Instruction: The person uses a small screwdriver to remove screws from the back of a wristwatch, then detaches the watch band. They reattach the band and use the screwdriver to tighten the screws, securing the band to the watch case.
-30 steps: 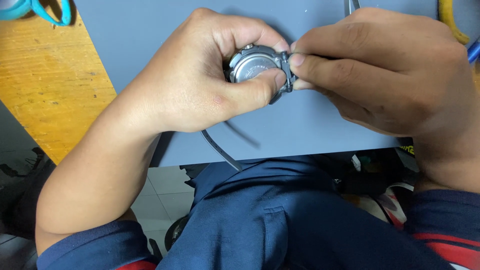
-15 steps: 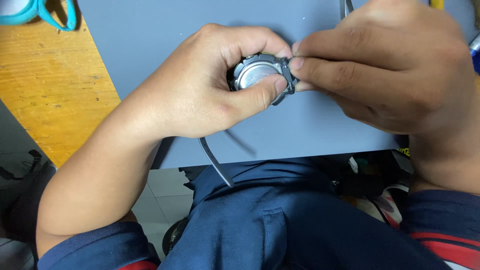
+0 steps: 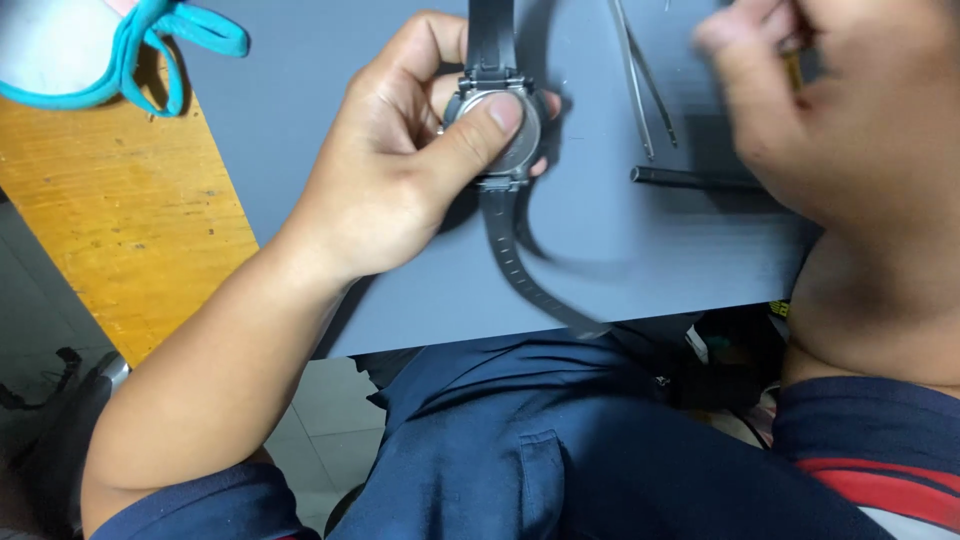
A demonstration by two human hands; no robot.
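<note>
Two surfaces meet: a grey mat [image 3: 330, 100] over a worn orange wooden bench [image 3: 130, 220] (tiled floor lower left). Left hand [image 3: 400, 170] grips the dark-strapped wristwatch [image 3: 497, 130] at upper centre; right hand [image 3: 850, 110] blurred, fingers unclear.

Grey mat [image 3: 330, 120] on yellow wooden table [image 3: 120, 220], tiled floor [image 3: 320, 420] below.

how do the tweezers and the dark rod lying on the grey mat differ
The tweezers are shiny metal, while the dark rod is matt black. The tweezers have two thin legs running up and down the picture; the dark rod is one thicker piece lying crosswise. Both rest on the grey mat, untouched by either hand.
</note>
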